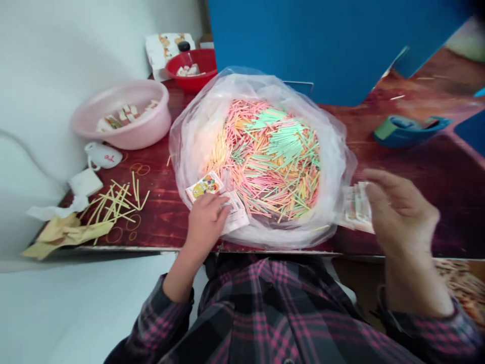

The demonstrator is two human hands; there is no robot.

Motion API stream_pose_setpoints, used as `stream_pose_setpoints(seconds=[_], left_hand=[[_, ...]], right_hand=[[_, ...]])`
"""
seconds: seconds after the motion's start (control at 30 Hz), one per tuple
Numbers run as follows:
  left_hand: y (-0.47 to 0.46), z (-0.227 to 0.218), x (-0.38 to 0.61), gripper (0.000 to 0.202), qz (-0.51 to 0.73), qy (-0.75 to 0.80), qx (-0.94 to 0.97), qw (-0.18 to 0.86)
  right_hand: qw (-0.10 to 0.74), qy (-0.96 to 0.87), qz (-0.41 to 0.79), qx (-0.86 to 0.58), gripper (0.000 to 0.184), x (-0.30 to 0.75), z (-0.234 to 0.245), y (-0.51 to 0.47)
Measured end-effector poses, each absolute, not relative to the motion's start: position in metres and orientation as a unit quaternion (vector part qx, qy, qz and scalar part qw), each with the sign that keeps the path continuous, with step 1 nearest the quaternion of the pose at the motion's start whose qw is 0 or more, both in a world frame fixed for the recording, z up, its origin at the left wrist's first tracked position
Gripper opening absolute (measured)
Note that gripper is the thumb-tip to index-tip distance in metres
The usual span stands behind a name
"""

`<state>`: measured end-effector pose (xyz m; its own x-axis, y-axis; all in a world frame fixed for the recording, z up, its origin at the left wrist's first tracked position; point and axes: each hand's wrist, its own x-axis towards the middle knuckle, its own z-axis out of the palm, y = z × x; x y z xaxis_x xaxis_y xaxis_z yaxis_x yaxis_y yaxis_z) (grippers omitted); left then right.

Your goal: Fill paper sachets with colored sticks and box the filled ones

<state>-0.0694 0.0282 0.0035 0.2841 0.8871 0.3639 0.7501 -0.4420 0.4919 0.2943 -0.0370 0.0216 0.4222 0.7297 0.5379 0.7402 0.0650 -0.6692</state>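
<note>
Head view, left hand: the left hand (206,220) lies with bent fingers on printed packets (204,188) at the bag's near-left rim; whether it grips them or merely presses, one cannot tell.
Head view, right hand: the right hand (407,217), slightly blurred, has its thumb and fingers at the edge of small printed pieces (356,205) beside the bag's right rim; a firm pinch cannot be confirmed.
Sticks: thin coloured sticks (280,144) fill the plastic bag (195,126), open on the desk (161,225).
Hazard, rim: a tug on the loose plastic could spill sticks.
Hazard, packets: a careless finger movement could slide them among the sticks.
</note>
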Motion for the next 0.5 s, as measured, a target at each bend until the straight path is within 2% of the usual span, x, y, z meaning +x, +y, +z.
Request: stream_pose_setpoints(seconds=[0.07,0.17,0.33,0.5], left_hand=[[0.028,-0.008,-0.063,0.019,0.244,0.534,0.805,0.084],[0.03,-0.017,-0.057,0.013,0.214,0.552,0.802,0.078],[0.034,-0.021,-0.058,0.017,0.238,0.556,0.787,0.118],[0.032,-0.027,-0.062,0.023,0.298,0.55,0.771,0.116]], right_hand=[[0.502,-0.6,0.075,-0.619,0.023,0.263,0.026,-0.032],[0.503,-0.675,0.115,-0.527,0.02,0.225,0.023,-0.023],[0.483,-0.723,0.186,-0.458,0.023,0.19,0.012,-0.014],[0.453,-0.716,0.247,-0.47,0.021,0.172,0.004,-0.002]])
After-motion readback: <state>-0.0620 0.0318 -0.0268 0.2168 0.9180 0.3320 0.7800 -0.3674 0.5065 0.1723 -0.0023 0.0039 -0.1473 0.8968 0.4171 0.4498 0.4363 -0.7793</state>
